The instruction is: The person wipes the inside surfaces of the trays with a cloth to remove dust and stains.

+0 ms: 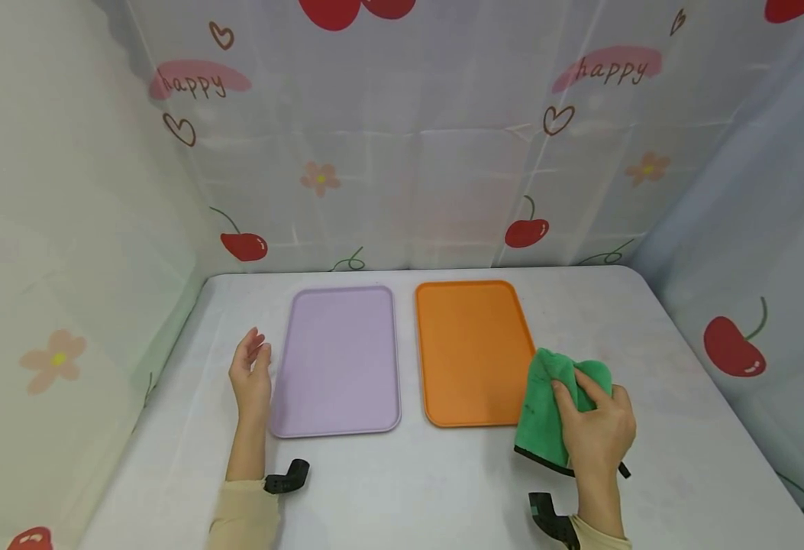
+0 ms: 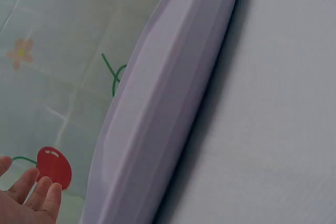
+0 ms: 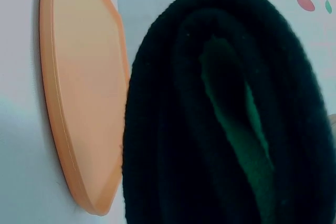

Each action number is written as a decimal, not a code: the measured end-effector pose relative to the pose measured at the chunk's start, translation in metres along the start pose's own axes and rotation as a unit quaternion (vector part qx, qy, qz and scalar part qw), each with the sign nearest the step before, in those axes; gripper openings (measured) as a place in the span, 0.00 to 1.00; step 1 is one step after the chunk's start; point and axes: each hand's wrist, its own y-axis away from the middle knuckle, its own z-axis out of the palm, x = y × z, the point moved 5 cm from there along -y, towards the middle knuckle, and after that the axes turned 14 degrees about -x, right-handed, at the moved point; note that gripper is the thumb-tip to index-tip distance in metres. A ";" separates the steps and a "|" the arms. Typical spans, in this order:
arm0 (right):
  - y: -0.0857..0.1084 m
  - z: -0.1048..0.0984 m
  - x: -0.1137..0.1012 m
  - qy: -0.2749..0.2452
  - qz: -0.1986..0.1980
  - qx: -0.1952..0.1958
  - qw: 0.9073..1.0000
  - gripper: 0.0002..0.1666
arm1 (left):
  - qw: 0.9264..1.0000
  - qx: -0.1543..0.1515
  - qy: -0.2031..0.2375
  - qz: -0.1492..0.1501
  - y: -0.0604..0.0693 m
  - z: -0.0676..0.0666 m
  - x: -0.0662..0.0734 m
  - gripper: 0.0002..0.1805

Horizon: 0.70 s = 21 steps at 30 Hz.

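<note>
My right hand [image 1: 599, 428] pinches a folded green cloth [image 1: 546, 412] with dark edging, between thumb and fingers. The cloth hangs at the lower right corner of an orange tray [image 1: 473, 355] and covers part of its edge. In the right wrist view the folded dark edge of the cloth [image 3: 157, 129] fills much of the picture. Beside the left edge of a purple tray [image 1: 343, 363], my left hand [image 1: 252, 374] holds nothing, its fingers loosely bent. The left wrist view shows its fingertips [image 2: 39, 195] at the lower left, apart from the purple tray's rim [image 2: 152, 108].
Both trays lie side by side on a white table [image 1: 374, 489]. Behind it hangs a pale curtain [image 1: 408, 176] printed with cherries, hearts and flowers. Black camera mounts [image 1: 288, 477] sit on both wrists.
</note>
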 end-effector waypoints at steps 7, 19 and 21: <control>0.001 0.001 0.000 0.001 -0.006 0.003 1.000 0.18 | 0.999 -0.016 0.003 -0.040 -0.006 -0.008 -0.024 0.25; 0.002 0.005 0.000 -0.002 -0.001 -0.007 1.000 0.18 | 0.989 -0.028 -0.129 -0.073 -0.009 -0.010 -0.050 0.25; 0.002 0.005 0.000 -0.003 0.000 -0.009 1.000 0.18 | 0.983 -0.027 -0.168 -0.070 -0.009 -0.010 -0.050 0.24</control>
